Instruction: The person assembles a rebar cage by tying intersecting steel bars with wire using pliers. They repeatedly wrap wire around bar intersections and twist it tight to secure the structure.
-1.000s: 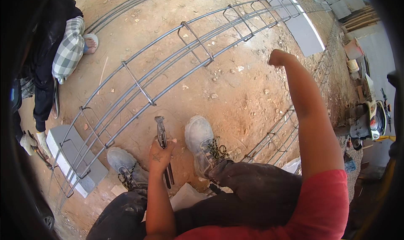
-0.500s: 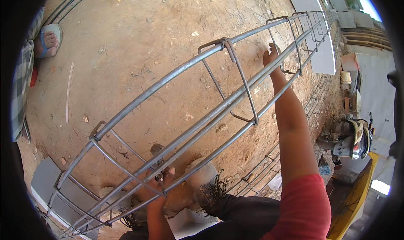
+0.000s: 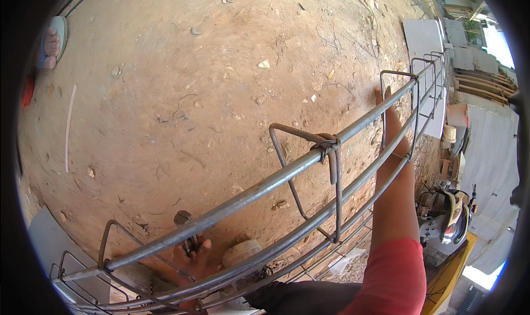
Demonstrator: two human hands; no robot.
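A long cage of grey steel bars [image 3: 243,200] crosses in front of me from lower left to upper right, with bent wire stirrups [image 3: 338,204] around it. One stirrup is bound to the upper bar by a twist of tie wire [image 3: 327,145]. My left hand [image 3: 193,262], low on the left behind the bars, is closed on a dark metal hand tool with a blunt head, which looks like pincers [image 3: 182,218]. My right hand [image 3: 383,97] reaches out behind the cage near a farther stirrup. Its visible fingers are stretched and apart; bars hide part of it.
Bare dirt ground [image 3: 221,94] with small stones lies beyond the cage. A sandalled foot [image 3: 51,44] of another person is at the left. Pale boards [image 3: 425,44] lie at both ends. A parked motorbike [image 3: 450,215] and a yellow-edged thing [image 3: 452,271] stand at the right.
The cage sits lower and is turned in view, its upper bar nearer the others. My right hand has shifted right and down, its fingers straighter. The left hand still holds the tool.
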